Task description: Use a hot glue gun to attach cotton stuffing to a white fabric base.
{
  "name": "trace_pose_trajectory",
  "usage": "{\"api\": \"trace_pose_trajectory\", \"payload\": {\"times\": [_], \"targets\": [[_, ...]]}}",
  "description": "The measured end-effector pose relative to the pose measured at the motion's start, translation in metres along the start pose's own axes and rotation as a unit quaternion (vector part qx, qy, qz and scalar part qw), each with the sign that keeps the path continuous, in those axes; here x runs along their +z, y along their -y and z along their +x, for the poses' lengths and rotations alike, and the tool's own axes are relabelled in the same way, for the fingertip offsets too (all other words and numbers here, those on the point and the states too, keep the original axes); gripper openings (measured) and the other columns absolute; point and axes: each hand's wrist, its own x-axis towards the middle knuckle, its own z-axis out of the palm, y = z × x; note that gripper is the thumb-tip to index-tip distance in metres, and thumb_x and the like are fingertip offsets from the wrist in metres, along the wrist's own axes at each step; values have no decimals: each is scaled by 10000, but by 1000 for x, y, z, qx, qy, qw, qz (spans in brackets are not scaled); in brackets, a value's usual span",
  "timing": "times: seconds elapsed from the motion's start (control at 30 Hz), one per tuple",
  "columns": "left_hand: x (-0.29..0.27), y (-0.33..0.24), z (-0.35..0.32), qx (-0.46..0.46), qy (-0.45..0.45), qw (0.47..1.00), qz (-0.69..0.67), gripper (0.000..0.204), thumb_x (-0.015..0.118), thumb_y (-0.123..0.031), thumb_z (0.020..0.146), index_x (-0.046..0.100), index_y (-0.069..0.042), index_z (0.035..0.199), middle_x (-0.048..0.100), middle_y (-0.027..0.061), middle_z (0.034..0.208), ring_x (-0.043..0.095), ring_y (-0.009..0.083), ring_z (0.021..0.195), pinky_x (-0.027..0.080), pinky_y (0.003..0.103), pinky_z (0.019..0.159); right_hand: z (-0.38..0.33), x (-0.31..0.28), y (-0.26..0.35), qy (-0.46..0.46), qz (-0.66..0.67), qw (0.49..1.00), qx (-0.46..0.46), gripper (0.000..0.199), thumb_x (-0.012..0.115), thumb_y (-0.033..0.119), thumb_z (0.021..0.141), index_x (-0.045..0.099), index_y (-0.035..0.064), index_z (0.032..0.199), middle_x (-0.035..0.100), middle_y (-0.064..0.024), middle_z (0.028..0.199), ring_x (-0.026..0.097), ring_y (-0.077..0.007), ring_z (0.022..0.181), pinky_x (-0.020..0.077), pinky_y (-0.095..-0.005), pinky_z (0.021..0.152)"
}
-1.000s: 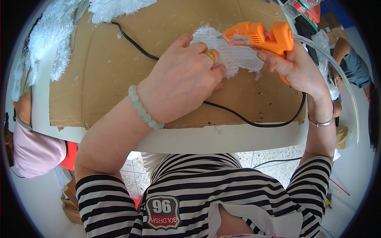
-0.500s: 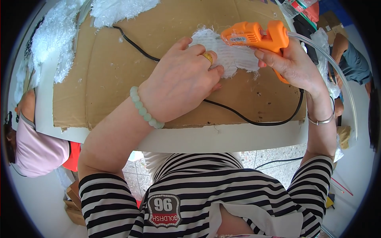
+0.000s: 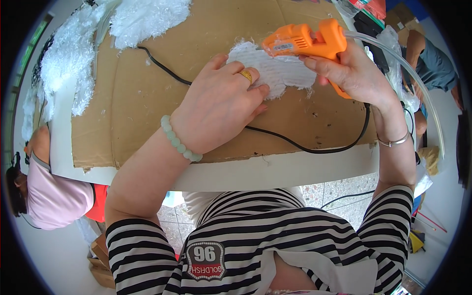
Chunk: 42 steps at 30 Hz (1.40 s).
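Observation:
An orange hot glue gun (image 3: 307,42) is gripped in my right hand (image 3: 366,73), its nozzle pointing left above a white ribbed fabric piece (image 3: 282,73) with frayed edges. A long clear glue stick (image 3: 415,73) curves out of the gun's back. My left hand (image 3: 221,101) lies over the left edge of the fabric with bent fingers closed on it; the fingertips are partly hidden. The fabric lies flat on a brown cardboard sheet (image 3: 147,108). Whether any glue is coming out of the nozzle cannot be made out.
A black cord (image 3: 309,147) runs across the cardboard under my left hand. Fluffy white fringed material (image 3: 147,19) lies at the far left. The white table edge (image 3: 275,172) is close to my body. One person (image 3: 59,191) sits at the left, another (image 3: 432,69) at the right.
The whole view has shifted slightly. My left hand stays on the fabric, and the glue gun remains over it with only a slight movement.

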Motion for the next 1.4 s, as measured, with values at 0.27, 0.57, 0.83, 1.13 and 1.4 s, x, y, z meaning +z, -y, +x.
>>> {"api": "trace_pose_trajectory", "payload": {"times": [0.27, 0.57, 0.83, 1.13, 1.4], "targets": [[3, -1, 3, 15, -39, 999, 6, 152, 672, -209, 714, 648, -85, 797, 592, 44, 800, 564, 202, 806, 426, 397, 830, -40, -1, -19, -77, 236, 967, 55, 321, 519, 212, 894, 520, -23, 1113, 602, -74, 991, 567, -108, 630, 452, -223, 528], [3, -6, 6, 24, -48, 998, 11, 142, 679, -191, 710, 641, -79, 789, 553, 42, 786, 560, 204, 783, 434, 380, 825, -50, 9, -18, -203, 428, 880, -50, 365, 459, 234, 913, 508, -61, 1123, 601, -118, 964, 605, -162, 772, 550, -293, 647], [0, -8, 6, 16, -39, 999, 11, 140, 673, -192, 722, 647, -82, 805, 551, 40, 782, 554, 203, 780, 416, 353, 823, -18, 6, -19, -200, 276, 938, -69, 373, 468, 291, 928, 523, -22, 1123, 635, -74, 927, 618, -161, 844, 475, -264, 801], [-1, -8, 6, 17, -43, 999, 12, 150, 677, -204, 718, 655, -91, 815, 557, 35, 791, 557, 201, 780, 424, 364, 818, 18, 18, -45, -137, 24, 987, -79, 362, 531, 356, 906, 561, 38, 1077, 626, -12, 883, 523, -64, 767, 421, -221, 641], [0, -6, 5, 13, -42, 999, 16, 154, 680, -207, 715, 654, -89, 810, 560, 38, 776, 558, 203, 770, 422, 368, 818, 5, 28, -43, -130, 46, 985, -104, 360, 529, 369, 906, 583, 30, 1017, 642, -7, 841, 534, -60, 723, 428, -216, 611]]}}
